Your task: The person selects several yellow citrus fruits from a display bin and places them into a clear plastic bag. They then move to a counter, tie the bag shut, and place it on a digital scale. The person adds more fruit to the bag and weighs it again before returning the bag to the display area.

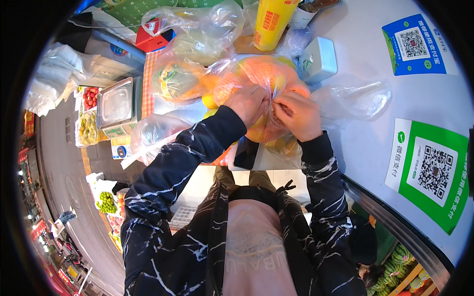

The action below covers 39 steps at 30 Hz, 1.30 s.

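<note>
A clear plastic bag of fruit [255, 68], the fruit wrapped in orange foam netting, lies on the counter before me. My left hand [249, 104] pinches the gathered plastic from the left. Close beside it, my right hand [298, 114] grips the bag's gathered plastic with curled fingers. To the left sits another clear bag [179, 79] with fruit in it. A dark-screened smartphone [246, 153] lies at the near counter edge, just below the bag. Loose clear plastic [355, 100] spreads out to the right of my right hand.
A yellow roll [273, 24] stands behind the bag, near a pale box [319, 61] and a red box [153, 37]. Payment-code signs [431, 170] lie at right. A metal tray [115, 101] and punnets of fruit [89, 127] stand at left. Another person [364, 240] is at lower right, near watermelons [394, 264].
</note>
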Each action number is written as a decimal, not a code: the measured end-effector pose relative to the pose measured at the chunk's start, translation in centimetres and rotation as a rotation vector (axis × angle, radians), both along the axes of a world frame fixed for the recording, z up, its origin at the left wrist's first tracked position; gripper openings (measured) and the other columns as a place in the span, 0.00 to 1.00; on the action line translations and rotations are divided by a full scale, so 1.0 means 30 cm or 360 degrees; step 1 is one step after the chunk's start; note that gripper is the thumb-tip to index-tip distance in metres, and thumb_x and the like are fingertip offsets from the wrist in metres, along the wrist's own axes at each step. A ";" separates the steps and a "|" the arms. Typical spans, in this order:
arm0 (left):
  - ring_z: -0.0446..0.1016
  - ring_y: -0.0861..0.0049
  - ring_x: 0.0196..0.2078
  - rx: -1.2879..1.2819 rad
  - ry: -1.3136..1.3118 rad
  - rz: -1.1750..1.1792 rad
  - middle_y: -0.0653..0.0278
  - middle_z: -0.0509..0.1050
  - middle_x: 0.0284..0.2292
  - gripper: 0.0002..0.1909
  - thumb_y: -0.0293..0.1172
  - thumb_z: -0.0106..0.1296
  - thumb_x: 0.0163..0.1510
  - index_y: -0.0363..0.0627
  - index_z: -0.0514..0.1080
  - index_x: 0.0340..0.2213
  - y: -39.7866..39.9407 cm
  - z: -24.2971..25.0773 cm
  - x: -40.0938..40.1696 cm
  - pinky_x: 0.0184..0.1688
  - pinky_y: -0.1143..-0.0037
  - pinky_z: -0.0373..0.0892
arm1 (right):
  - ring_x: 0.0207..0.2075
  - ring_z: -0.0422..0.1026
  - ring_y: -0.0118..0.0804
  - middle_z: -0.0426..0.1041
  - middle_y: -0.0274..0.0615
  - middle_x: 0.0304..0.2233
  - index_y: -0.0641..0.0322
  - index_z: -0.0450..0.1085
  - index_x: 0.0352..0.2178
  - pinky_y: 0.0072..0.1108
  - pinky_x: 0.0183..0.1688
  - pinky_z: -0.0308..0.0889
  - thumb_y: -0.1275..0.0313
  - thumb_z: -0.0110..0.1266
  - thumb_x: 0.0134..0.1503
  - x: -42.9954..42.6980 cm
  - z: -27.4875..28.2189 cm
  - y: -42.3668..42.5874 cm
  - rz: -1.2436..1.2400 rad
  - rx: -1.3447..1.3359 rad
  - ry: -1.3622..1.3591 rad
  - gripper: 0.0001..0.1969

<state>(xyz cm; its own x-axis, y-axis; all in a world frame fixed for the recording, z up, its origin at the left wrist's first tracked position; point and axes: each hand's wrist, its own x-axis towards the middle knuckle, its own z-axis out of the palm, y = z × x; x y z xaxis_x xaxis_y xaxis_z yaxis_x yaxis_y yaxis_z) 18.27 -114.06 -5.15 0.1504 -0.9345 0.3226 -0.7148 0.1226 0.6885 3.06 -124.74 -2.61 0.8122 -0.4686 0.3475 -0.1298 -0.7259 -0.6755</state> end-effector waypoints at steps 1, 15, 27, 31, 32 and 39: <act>0.69 0.58 0.32 0.0015 -0.0008 0.0006 0.56 0.68 0.27 0.05 0.24 0.49 0.48 0.41 0.65 0.29 -0.001 -0.004 -0.002 0.34 0.69 0.66 | 0.28 0.71 0.41 0.72 0.41 0.25 0.63 0.71 0.26 0.24 0.32 0.67 0.78 0.56 0.43 0.000 -0.002 -0.001 0.0044 -0.0047 0.0053 0.05; 0.69 0.58 0.34 0.0240 -0.0202 0.0059 0.56 0.69 0.28 0.05 0.26 0.48 0.49 0.42 0.65 0.29 -0.013 -0.036 0.001 0.36 0.67 0.66 | 0.27 0.71 0.42 0.70 0.40 0.25 0.63 0.69 0.25 0.26 0.29 0.68 0.80 0.55 0.38 0.012 -0.063 0.013 0.0107 -0.0476 0.0033 0.08; 0.68 0.57 0.31 0.0220 -0.0038 -0.0311 0.57 0.68 0.25 0.05 0.27 0.49 0.48 0.43 0.63 0.26 -0.042 -0.032 0.056 0.33 0.68 0.65 | 0.26 0.71 0.41 0.70 0.40 0.24 0.64 0.69 0.25 0.24 0.29 0.67 0.82 0.55 0.38 0.003 -0.082 -0.001 0.0134 -0.0364 -0.0043 0.08; 0.69 0.57 0.32 0.0220 -0.0058 -0.0245 0.56 0.69 0.26 0.04 0.29 0.47 0.49 0.42 0.65 0.27 -0.037 -0.019 0.050 0.35 0.67 0.66 | 0.25 0.70 0.41 0.69 0.41 0.23 0.64 0.68 0.24 0.25 0.28 0.67 0.81 0.54 0.37 0.005 -0.069 0.012 0.0068 -0.0268 -0.0121 0.08; 0.68 0.57 0.31 0.0178 -0.0057 -0.0215 0.56 0.68 0.25 0.04 0.28 0.47 0.48 0.42 0.64 0.26 -0.033 -0.025 0.044 0.33 0.68 0.65 | 0.25 0.70 0.41 0.69 0.41 0.23 0.64 0.68 0.24 0.25 0.28 0.67 0.81 0.54 0.37 0.002 -0.069 0.019 0.0040 -0.0232 -0.0111 0.08; 0.68 0.58 0.30 -0.0080 -0.0087 0.0028 0.57 0.68 0.25 0.04 0.26 0.48 0.47 0.41 0.65 0.26 -0.011 -0.044 0.002 0.33 0.68 0.65 | 0.23 0.71 0.41 0.70 0.42 0.21 0.65 0.69 0.23 0.23 0.27 0.66 0.82 0.55 0.40 0.008 -0.065 0.065 -0.0195 -0.0007 -0.0193 0.06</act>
